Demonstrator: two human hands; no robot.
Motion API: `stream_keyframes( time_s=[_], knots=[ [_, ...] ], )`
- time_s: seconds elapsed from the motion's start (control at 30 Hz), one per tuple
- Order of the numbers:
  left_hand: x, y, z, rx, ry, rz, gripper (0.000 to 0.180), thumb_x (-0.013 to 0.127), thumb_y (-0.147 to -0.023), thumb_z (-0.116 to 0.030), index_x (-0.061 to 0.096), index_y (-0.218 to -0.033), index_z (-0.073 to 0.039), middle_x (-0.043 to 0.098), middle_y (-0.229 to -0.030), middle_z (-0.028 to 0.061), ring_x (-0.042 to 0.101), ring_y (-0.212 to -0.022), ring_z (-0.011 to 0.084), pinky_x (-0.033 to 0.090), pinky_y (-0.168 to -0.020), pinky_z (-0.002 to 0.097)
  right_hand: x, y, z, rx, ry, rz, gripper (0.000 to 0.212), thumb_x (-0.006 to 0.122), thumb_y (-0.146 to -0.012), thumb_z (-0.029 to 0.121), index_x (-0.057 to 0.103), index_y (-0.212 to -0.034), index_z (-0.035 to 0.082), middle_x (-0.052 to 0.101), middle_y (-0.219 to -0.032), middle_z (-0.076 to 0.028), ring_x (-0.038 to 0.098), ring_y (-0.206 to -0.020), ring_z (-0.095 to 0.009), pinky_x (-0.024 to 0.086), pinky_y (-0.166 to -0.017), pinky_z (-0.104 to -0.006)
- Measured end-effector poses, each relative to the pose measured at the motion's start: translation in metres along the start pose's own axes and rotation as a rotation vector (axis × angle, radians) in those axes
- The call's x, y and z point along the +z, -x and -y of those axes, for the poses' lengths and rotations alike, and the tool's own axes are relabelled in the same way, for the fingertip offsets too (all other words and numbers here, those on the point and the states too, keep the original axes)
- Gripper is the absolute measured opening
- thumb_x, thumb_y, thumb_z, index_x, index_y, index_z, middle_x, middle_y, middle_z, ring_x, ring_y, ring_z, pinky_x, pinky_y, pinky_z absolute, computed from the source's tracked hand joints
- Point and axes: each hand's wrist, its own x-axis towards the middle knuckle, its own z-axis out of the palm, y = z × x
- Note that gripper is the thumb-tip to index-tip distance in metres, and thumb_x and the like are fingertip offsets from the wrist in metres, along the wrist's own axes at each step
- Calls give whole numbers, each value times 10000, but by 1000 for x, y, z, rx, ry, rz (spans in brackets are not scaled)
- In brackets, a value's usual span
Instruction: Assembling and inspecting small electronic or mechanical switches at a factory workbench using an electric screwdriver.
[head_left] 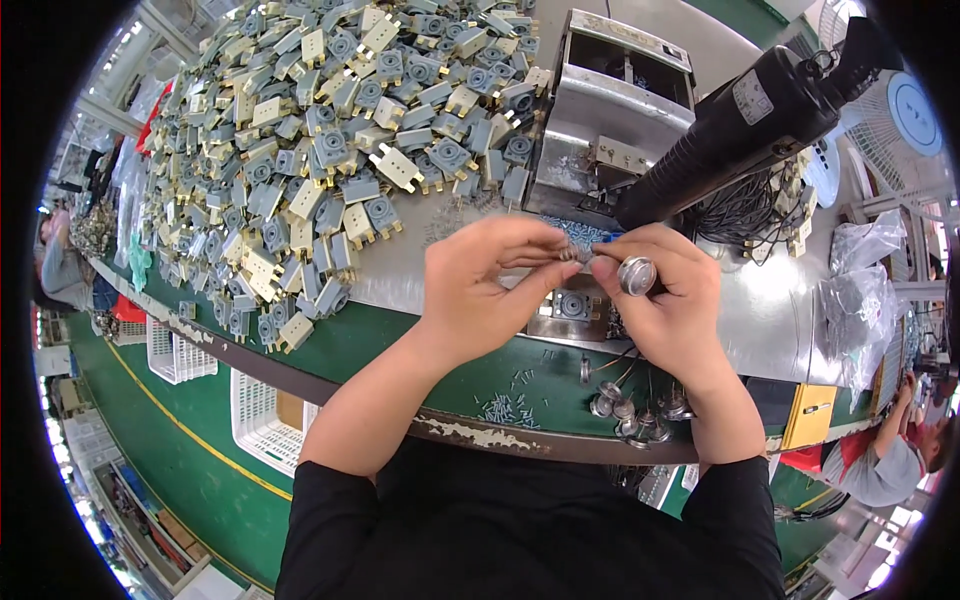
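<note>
My left hand (490, 285) is closed in a pinch on what looks like a small coil spring (568, 253). Facing it, my right hand (672, 290) grips a round silver metal part (637, 275) with a thin stem; the disc rests against the fingers and the stem points at the left fingertips. Whether spring and stem touch is too small to tell. Just below the hands, a grey square housing (572, 306) sits in a metal fixture (592, 328). Small screws (575, 232) lie behind the fingertips, and several similar round metal parts (630, 412) lie at the bench's front edge.
A large heap of grey-and-cream housings (330, 150) covers the bench's left. Behind my hands stand a metal screw feeder (625, 110) and a slanting black electric screwdriver (740, 125). Loose screws (508, 410) lie near the front edge. A yellow box (808, 416) is at right.
</note>
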Motion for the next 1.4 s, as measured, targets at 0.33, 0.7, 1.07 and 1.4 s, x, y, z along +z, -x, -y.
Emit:
stream_keyframes(
  time_s=[0.33, 0.7, 1.07, 1.4],
  knots=[
    [-2, -5, 0, -181, -10, -62, 344, 776, -857, 139, 651, -1172, 83, 724, -1097, 157, 745, -1041, 211, 628, -915, 325, -1, -2, 2, 18, -21, 8, 186, 823, -798, -25, 787, -979, -2, 726, -891, -108, 691, -760, -208, 520, -670, -304],
    [-3, -6, -1, -512, 439, -28, 328, 761, -913, 80, 621, -1209, 80, 725, -1094, 166, 755, -993, 217, 648, -861, 335, 1, 0, -1, 10, 3, 74, 258, 847, -742, -52, 796, -986, 11, 744, -917, -110, 721, -806, -224, 560, -708, -318],
    [-3, -2, -2, -483, 425, -9, 334, 765, -891, 116, 626, -1192, 74, 732, -1109, 174, 759, -1013, 227, 638, -873, 323, 4, 1, -5, -29, 42, 43, 237, 854, -737, -39, 787, -961, -1, 742, -902, -119, 720, -793, -238, 559, -696, -322],
    [-1, 3, 0, -343, 369, -35, 371, 788, -876, 110, 621, -1203, 61, 723, -1123, 155, 754, -1019, 207, 633, -862, 303, 1, 2, -6, -34, 8, 78, 217, 813, -747, -67, 763, -950, -8, 726, -889, -115, 710, -786, -242, 560, -699, -323]
  ],
)
